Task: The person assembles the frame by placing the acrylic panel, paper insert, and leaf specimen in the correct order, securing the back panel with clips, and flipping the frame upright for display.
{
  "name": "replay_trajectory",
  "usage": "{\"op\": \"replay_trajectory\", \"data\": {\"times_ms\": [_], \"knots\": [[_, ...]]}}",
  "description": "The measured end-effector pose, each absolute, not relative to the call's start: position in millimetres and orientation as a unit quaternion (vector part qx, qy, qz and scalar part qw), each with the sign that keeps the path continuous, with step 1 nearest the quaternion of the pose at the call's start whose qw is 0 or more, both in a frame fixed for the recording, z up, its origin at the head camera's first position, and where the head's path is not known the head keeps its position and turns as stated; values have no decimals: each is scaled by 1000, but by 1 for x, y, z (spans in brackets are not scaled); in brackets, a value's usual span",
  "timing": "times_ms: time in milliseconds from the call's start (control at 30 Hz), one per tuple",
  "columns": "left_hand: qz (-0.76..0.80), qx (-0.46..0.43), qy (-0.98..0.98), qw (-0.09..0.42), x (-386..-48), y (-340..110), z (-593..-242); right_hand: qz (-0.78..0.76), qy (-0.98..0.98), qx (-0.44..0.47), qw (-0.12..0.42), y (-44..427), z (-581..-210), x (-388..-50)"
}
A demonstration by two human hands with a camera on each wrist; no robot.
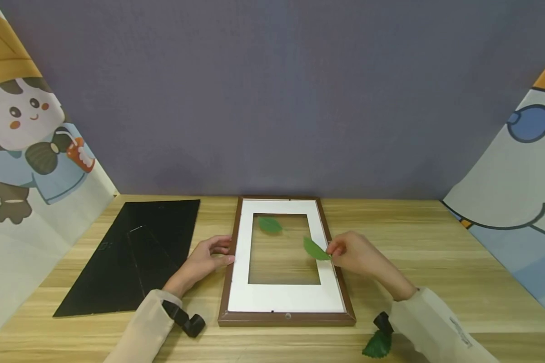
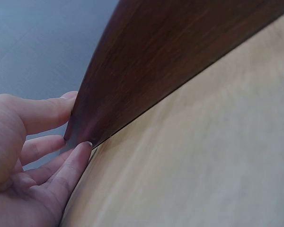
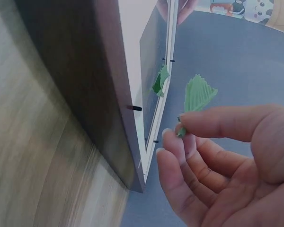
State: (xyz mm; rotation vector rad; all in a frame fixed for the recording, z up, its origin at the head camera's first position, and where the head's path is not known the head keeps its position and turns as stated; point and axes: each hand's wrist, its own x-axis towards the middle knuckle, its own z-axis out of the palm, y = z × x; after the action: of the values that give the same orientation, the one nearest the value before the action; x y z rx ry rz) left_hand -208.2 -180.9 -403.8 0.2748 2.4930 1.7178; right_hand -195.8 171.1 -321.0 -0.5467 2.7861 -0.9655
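A brown frame with a white mat lies flat on the wooden table. One green leaf rests inside the mat's opening, near its upper left corner. My right hand pinches a second leaf by its stem end, over the mat's right side; the right wrist view shows this leaf between thumb and fingers. With its fingertips, my left hand touches the frame's left edge, also seen in the left wrist view, where the hand meets the frame's side.
A black backing board lies left of the frame. Another dark green leaf is at the front right, beside the right sleeve. A grey-purple panel stands behind the table, with cartoon-printed panels at the sides.
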Motion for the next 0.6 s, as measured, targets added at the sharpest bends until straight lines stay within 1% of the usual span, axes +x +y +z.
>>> {"op": "replay_trajectory", "data": {"times_ms": [167, 600], "knots": [[566, 100, 817, 51, -207, -180, -402, -331, 921, -184, 89, 165, -323, -200], [567, 94, 817, 53, -207, -180, -402, -330, 923, -173, 98, 147, -322, -213]]}}
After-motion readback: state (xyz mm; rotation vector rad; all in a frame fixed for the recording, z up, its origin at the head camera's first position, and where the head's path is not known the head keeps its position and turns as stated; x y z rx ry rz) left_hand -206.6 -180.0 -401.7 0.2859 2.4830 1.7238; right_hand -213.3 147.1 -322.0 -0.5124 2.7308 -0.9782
